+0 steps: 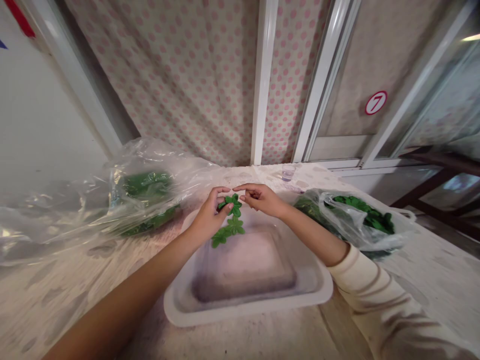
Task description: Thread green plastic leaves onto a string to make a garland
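Note:
My left hand is closed, with a green leaf cluster pinched between thumb and fingers above the far end of a white plastic tub. Just right of the cluster is my right hand. Its index finger stretches towards my left fingertips, its thumb stays apart from that finger, and the other fingers curl. Whether the right thumb touches a leaf, I cannot tell. Two more green leaf clusters show below my left hand, over the tub's far left inside; they look star-shaped, with several lobes.
On the left lies a clear plastic bag with green contents. Another plastic bag holding dark green leaf pieces stands on the right. Behind the tub is a small clear cup. A dotted curtain hangs behind window frames beyond the patterned tabletop.

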The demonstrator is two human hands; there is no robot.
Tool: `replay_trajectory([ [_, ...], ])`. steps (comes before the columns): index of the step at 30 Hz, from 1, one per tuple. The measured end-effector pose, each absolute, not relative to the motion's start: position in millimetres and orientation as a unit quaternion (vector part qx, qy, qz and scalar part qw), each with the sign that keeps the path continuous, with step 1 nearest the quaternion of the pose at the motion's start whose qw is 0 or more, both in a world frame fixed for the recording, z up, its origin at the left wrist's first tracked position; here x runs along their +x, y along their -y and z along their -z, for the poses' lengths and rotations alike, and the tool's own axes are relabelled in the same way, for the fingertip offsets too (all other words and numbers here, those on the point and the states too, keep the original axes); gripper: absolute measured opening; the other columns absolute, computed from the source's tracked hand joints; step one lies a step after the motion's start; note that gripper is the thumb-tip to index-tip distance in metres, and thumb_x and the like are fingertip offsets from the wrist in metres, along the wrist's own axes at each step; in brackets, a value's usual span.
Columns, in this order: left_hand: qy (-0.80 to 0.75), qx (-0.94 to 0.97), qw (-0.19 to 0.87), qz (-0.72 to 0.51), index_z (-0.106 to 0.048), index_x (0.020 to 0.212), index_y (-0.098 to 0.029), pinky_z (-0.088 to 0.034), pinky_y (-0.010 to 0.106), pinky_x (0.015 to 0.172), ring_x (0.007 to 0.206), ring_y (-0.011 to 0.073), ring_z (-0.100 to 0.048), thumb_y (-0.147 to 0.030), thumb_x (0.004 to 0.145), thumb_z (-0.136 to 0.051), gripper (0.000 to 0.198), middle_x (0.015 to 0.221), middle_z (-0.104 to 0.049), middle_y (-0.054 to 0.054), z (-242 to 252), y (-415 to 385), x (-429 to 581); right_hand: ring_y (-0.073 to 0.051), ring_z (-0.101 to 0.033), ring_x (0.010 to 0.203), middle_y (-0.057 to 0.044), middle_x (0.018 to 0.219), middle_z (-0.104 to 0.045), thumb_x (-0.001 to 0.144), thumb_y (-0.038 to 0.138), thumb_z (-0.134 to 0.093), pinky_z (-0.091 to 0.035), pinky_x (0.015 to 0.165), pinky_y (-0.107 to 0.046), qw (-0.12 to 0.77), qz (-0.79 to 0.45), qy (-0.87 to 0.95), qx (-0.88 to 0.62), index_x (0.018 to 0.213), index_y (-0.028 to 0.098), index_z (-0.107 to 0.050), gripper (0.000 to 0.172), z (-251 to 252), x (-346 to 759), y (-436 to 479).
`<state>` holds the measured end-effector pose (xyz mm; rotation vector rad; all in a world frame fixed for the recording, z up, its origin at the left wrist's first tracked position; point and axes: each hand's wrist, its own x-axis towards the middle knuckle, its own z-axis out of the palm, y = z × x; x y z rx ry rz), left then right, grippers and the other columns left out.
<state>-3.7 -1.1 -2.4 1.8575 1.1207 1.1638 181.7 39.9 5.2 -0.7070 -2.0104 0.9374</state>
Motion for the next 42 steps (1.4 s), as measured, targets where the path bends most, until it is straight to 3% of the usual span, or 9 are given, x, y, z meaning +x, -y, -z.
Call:
replay_trajectory([
  [14, -0.424, 0.701, 0.343, -0.459, -0.041, 0.110, -0.021, -0.038, 0.026, 0.065, 0.075, 0.0132, -0.058, -0.026, 0.080, -0.055, 0.034, 0.084, -0.063, 0.002, 4.0, 0.3, -4.4, -0.006, -0.038, 0.045, 0.006, 0.047, -0.040, 0.081, 0.031, -0.054, -0.035, 0.042, -0.018, 0.398, -0.366, 0.788, -0.294, 0.099, 0.010, -0.066, 0.030, -9.5, 181.7, -35.1],
  [21, -0.391, 0.687, 0.398, -0.465, -0.039, 0.108, -0.020, -0.040, 0.027, 0.067, 0.067, 0.0116, -0.058, -0.024, 0.079, -0.055, 0.034, 0.075, -0.061, -0.001, 2.1, 0.6, -2.7, -0.004, -0.038, 0.043, 0.008, 0.049, -0.040, 0.080, 0.032, -0.056, -0.033, 0.041, -0.017, 0.388, -0.365, 0.793, -0.296, 0.106, 0.012, -0.059, 0.033, -4.3, 182.5, -40.3],
  [25, -0.371, 0.695, 0.418, -0.453, -0.037, 0.109, -0.020, -0.040, 0.025, 0.064, 0.065, 0.0112, -0.058, -0.025, 0.079, -0.056, 0.036, 0.073, -0.062, -0.002, 1.4, 1.3, -1.4, -0.004, -0.038, 0.040, 0.008, 0.048, -0.040, 0.082, 0.037, -0.054, -0.032, 0.040, -0.016, 0.344, -0.393, 0.805, -0.281, 0.086, 0.013, -0.058, 0.024, -2.2, 182.8, -41.1],
  [28, -0.376, 0.694, 0.410, -0.457, -0.040, 0.110, -0.019, -0.041, 0.025, 0.064, 0.066, 0.0122, -0.060, -0.029, 0.078, -0.057, 0.038, 0.075, -0.063, -0.001, 3.5, -1.3, -2.1, -0.004, -0.036, 0.040, 0.008, 0.047, -0.039, 0.081, 0.040, -0.055, -0.030, 0.039, -0.016, 0.362, -0.406, 0.797, -0.264, 0.077, 0.014, -0.054, 0.026, -2.7, 182.1, -41.2],
  [35, -0.427, 0.649, 0.378, -0.504, -0.056, 0.079, -0.014, -0.043, 0.024, 0.056, 0.059, 0.0123, -0.059, -0.038, 0.074, -0.060, 0.024, 0.066, -0.063, 0.002, 0.4, -5.0, -4.1, -0.003, -0.034, 0.037, 0.009, 0.046, -0.038, 0.080, 0.044, -0.055, -0.028, 0.036, -0.016, 0.402, -0.424, 0.771, -0.253, 0.075, 0.015, -0.050, 0.030, -2.6, 180.8, -43.3],
  [42, -0.423, 0.647, 0.369, -0.516, -0.061, 0.075, -0.014, -0.045, 0.025, 0.055, 0.053, 0.0114, -0.056, -0.035, 0.073, -0.061, 0.021, 0.057, -0.061, 0.001, -3.8, -1.7, -5.2, -0.004, -0.034, 0.038, 0.009, 0.045, -0.038, 0.082, 0.044, -0.053, -0.029, 0.038, -0.016, 0.389, -0.424, 0.777, -0.256, 0.075, 0.015, -0.049, 0.030, -2.6, 182.2, -42.3],
])
